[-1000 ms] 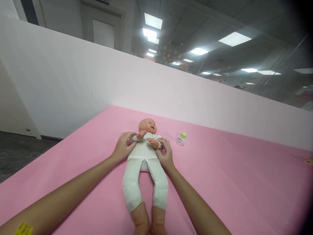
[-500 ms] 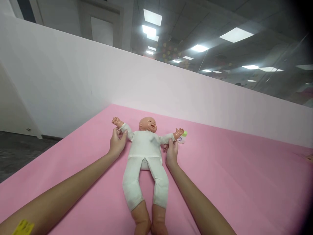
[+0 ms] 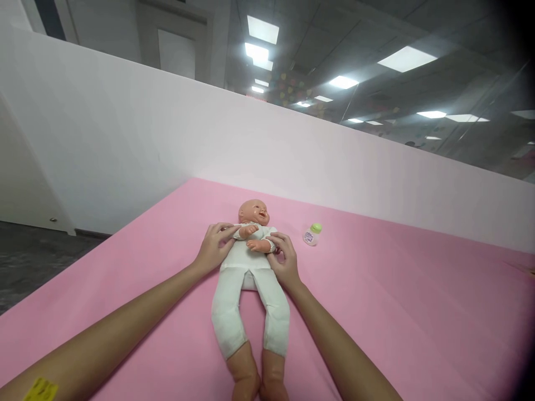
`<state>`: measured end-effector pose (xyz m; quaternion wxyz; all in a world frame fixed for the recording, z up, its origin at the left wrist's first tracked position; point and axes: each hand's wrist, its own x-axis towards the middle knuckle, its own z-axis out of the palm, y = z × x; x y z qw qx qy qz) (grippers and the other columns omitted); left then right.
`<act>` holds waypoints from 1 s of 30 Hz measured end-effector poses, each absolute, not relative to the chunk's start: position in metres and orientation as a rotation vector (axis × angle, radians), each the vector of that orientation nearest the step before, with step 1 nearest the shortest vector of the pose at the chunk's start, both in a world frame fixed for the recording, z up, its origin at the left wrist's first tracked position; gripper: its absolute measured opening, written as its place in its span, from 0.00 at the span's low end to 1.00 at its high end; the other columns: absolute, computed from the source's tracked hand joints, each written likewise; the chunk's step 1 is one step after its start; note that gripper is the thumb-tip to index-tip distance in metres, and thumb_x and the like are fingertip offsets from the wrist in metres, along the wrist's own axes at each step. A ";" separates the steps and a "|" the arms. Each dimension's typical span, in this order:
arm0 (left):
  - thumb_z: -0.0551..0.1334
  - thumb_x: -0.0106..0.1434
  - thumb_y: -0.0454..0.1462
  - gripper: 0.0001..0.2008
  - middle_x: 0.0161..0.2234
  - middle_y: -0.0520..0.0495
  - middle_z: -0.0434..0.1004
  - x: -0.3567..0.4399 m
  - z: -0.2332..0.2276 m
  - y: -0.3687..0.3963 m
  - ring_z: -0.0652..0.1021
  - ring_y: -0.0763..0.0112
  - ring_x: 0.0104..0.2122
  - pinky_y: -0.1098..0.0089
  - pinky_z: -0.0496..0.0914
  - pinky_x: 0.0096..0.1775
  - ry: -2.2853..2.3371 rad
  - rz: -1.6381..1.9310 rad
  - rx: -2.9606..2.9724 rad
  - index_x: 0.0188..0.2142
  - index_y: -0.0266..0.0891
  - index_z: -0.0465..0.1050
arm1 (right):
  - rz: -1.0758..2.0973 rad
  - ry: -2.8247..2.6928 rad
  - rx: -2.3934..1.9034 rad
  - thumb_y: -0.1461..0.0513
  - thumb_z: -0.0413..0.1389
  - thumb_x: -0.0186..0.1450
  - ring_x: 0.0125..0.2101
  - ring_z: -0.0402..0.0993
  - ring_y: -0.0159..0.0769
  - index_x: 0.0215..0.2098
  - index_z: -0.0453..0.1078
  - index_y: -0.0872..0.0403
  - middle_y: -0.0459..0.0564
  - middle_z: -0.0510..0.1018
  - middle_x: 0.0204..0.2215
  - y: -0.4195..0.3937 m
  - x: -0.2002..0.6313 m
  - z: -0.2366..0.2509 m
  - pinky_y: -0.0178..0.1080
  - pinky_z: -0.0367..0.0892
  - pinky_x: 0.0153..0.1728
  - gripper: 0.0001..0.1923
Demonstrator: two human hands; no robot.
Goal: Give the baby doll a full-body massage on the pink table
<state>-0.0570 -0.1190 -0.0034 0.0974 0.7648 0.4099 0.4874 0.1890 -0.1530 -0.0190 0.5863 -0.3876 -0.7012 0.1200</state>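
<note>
Holding doll point(image 3: 246, 259), hands point(image 3: 212, 249) point(image 3: 286, 263) clear of tabletop edges point(image 3: 126, 229)

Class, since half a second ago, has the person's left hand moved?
Yes: the left hand has moved rightward, toward the doll's torso, judged against the far-left corner of the pink table.
</note>
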 end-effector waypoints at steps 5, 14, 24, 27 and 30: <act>0.58 0.69 0.37 0.21 0.53 0.46 0.75 -0.058 -0.003 -0.117 0.70 0.56 0.55 0.55 0.68 0.56 1.243 1.402 2.245 0.59 0.51 0.74 | 0.306 -1.616 -0.907 0.67 0.57 0.62 0.54 0.71 0.46 0.51 0.75 0.47 0.54 0.73 0.53 -0.152 0.190 -0.019 0.45 0.71 0.47 0.20; 0.64 0.66 0.45 0.18 0.54 0.45 0.77 -0.060 -0.004 -0.114 0.75 0.57 0.53 0.57 0.69 0.53 1.273 1.463 1.927 0.54 0.46 0.71 | 0.649 -1.200 -1.003 0.56 0.61 0.64 0.39 0.74 0.38 0.52 0.71 0.50 0.50 0.78 0.43 -0.149 0.187 -0.018 0.39 0.70 0.39 0.19; 0.66 0.61 0.50 0.21 0.48 0.42 0.79 -0.065 -0.014 -0.096 0.79 0.57 0.49 0.59 0.72 0.49 1.233 1.623 1.316 0.47 0.42 0.68 | 0.785 -0.879 -0.931 0.51 0.65 0.61 0.27 0.65 0.29 0.46 0.68 0.50 0.44 0.75 0.37 -0.135 0.199 -0.027 0.33 0.62 0.26 0.20; 0.66 0.61 0.52 0.22 0.45 0.42 0.80 -0.066 -0.017 -0.093 0.79 0.58 0.46 0.60 0.72 0.47 1.238 1.629 1.271 0.46 0.42 0.67 | 0.763 -0.901 -0.908 0.52 0.65 0.61 0.33 0.72 0.32 0.49 0.68 0.51 0.48 0.77 0.42 -0.134 0.200 -0.028 0.34 0.67 0.31 0.23; 0.64 0.63 0.50 0.20 0.47 0.43 0.79 -0.065 -0.012 -0.099 0.78 0.59 0.46 0.60 0.71 0.48 1.281 1.612 1.409 0.47 0.41 0.69 | 0.692 -1.063 -0.919 0.54 0.65 0.61 0.38 0.74 0.37 0.50 0.69 0.52 0.50 0.77 0.40 -0.138 0.196 -0.026 0.38 0.71 0.38 0.21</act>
